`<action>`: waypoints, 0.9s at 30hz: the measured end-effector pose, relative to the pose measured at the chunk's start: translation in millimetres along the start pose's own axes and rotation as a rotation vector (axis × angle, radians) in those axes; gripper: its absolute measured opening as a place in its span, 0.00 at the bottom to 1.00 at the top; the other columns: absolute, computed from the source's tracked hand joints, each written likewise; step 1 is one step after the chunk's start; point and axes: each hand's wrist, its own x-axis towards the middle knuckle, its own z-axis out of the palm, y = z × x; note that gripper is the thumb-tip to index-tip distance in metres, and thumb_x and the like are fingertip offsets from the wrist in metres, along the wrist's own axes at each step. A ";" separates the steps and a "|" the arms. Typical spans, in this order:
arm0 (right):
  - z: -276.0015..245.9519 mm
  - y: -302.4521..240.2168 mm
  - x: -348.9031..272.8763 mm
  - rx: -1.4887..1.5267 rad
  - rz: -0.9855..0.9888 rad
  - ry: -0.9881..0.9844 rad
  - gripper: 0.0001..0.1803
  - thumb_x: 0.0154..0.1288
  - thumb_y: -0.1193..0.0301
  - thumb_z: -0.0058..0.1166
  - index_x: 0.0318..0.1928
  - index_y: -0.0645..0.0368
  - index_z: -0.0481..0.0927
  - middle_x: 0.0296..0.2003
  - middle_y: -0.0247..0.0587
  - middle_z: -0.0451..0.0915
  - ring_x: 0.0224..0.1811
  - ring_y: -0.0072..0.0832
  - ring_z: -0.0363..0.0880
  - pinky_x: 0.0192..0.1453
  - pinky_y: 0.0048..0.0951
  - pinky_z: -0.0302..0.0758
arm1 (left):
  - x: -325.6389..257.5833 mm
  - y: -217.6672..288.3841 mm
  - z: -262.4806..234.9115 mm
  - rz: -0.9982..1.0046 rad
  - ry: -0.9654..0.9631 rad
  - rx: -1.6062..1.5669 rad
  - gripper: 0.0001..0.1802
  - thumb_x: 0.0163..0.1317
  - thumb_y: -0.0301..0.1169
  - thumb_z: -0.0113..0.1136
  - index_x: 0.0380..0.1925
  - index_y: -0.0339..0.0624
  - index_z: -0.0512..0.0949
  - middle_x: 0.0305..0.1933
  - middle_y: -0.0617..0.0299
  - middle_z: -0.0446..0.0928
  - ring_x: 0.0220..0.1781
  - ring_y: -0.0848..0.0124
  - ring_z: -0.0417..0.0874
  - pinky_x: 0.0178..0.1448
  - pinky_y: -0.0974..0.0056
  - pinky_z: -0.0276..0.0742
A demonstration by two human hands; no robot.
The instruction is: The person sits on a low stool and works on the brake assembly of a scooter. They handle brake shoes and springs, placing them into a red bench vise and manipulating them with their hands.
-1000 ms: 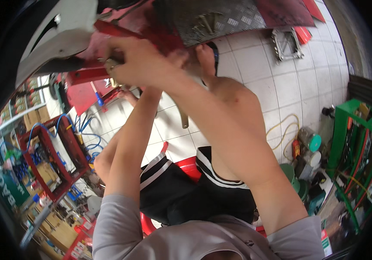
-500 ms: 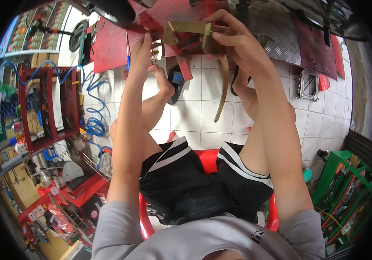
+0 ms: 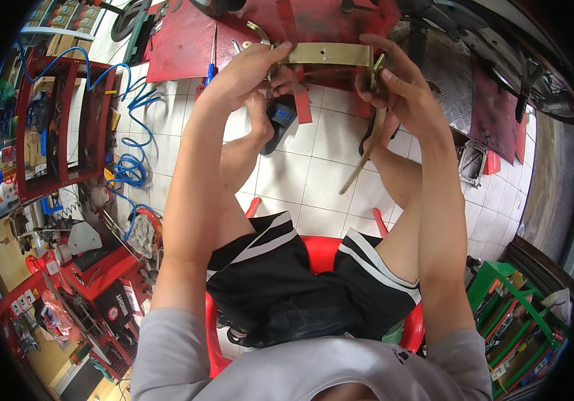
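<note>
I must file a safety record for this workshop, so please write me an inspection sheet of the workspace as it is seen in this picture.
Surface: white tiled floor; red metal platform ahead.
Job's things: brass-coloured flat bar held level between both hands; a thin curved strip hangs from its right end.
Clutter: screwdriver with blue handle on the platform; red tool rack at left; green shelf at right.
Grippers: left hand grips the bar's left end; right hand grips the right end.
Cables: coiled blue hose on the floor at left.
Surroundings: person sits on a red plastic chair; checker-plate ramp at right.
</note>
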 end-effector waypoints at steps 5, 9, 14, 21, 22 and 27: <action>16.4 13.2 8.3 -0.082 0.067 -0.001 0.21 0.74 0.72 0.43 0.65 0.59 0.67 0.40 0.44 0.80 0.40 0.28 0.81 0.41 0.25 0.77 | -3.1 -11.0 -34.8 -0.060 0.016 0.052 0.20 0.71 0.44 0.49 0.34 0.37 0.77 0.20 0.66 0.71 0.24 0.74 0.74 0.30 0.68 0.72; -4.9 37.0 12.4 -0.498 0.201 0.283 0.11 0.71 0.73 0.47 0.46 0.65 0.81 0.32 0.40 0.83 0.31 0.28 0.83 0.36 0.26 0.78 | -17.5 -2.1 -49.9 -0.068 0.250 0.232 0.17 0.70 0.41 0.49 0.33 0.38 0.78 0.15 0.70 0.66 0.17 0.76 0.68 0.22 0.68 0.64; -7.2 45.5 10.6 -0.974 0.153 0.209 0.09 0.64 0.75 0.52 0.40 0.64 0.83 0.31 0.49 0.84 0.35 0.37 0.85 0.41 0.33 0.78 | 0.6 -40.8 -103.3 -0.209 0.636 0.809 0.20 0.60 0.40 0.50 0.18 0.35 0.79 0.15 0.58 0.76 0.15 0.69 0.76 0.25 0.65 0.73; -9.1 53.3 16.0 -1.103 0.071 0.188 0.10 0.59 0.76 0.54 0.41 0.61 0.84 0.26 0.44 0.83 0.29 0.32 0.83 0.38 0.30 0.76 | 75.1 -116.5 -113.9 -0.372 0.667 -0.676 0.12 0.69 0.31 0.41 0.33 0.33 0.71 0.33 0.49 0.76 0.31 0.60 0.80 0.37 0.61 0.83; -5.4 51.4 16.6 -1.073 0.087 0.192 0.10 0.59 0.76 0.55 0.41 0.60 0.85 0.28 0.47 0.83 0.32 0.36 0.83 0.41 0.32 0.76 | 83.7 -124.9 -120.1 -0.357 0.658 -0.767 0.12 0.69 0.31 0.40 0.35 0.33 0.70 0.35 0.49 0.75 0.34 0.59 0.80 0.40 0.60 0.83; 1.3 47.1 11.9 -1.046 -0.003 0.231 0.08 0.56 0.76 0.57 0.37 0.61 0.86 0.31 0.52 0.82 0.35 0.44 0.83 0.44 0.37 0.75 | 159.8 -155.4 -138.8 -0.222 0.756 -0.948 0.08 0.70 0.27 0.41 0.37 0.38 0.70 0.37 0.54 0.73 0.39 0.61 0.79 0.50 0.50 0.87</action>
